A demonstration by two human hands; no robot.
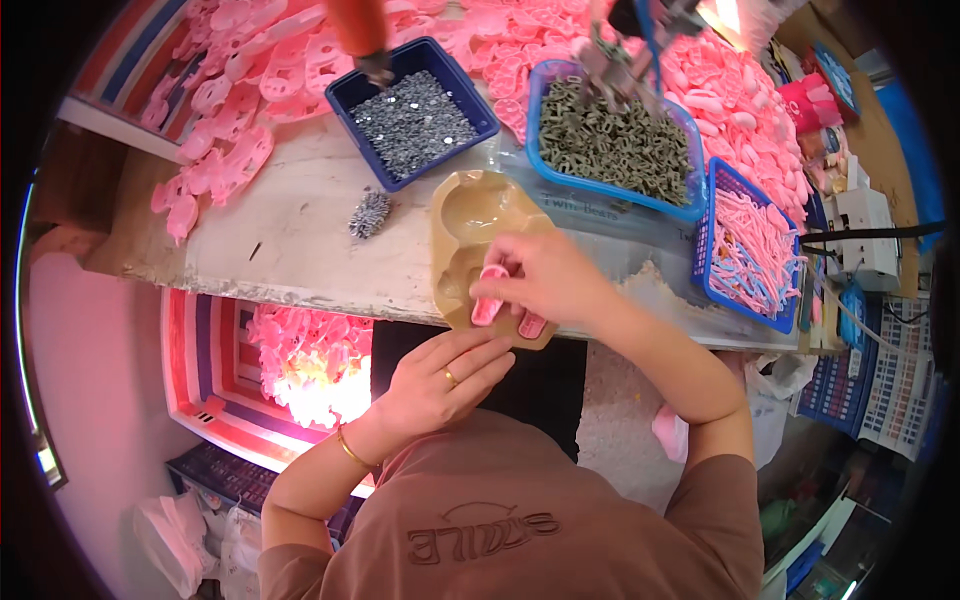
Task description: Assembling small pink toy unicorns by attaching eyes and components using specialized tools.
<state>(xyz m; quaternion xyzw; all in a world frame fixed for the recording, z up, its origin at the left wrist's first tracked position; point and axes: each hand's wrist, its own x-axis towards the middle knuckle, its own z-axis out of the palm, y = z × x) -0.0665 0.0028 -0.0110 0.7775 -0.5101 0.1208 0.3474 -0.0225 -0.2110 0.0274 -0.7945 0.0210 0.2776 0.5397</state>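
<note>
A tan moulded tray [443, 215] with rounded hollows lies at the table's front edge. My right hand [550, 275] is over its near half, thumb and fingers closed on a small pink plastic piece [488, 300]. Beside that, a second pink plastic piece [531, 325] rests in the near right part of the tray. My left hand [447, 378] lies against the tray's near edge, its fingers stretched out and close together, and I see nothing in it. The hollow under my right fingers is partly hidden.
Behind the tray stand a dark blue bin [465, 102] of small metal screws and a blue tub [610, 194] of dark green parts. A blue basket [703, 250] holds pink and blue strips. An orange-handled driver [358, 25] hangs above. Pink parts [735, 120] lie heaped behind; loose screws [370, 214] sit left.
</note>
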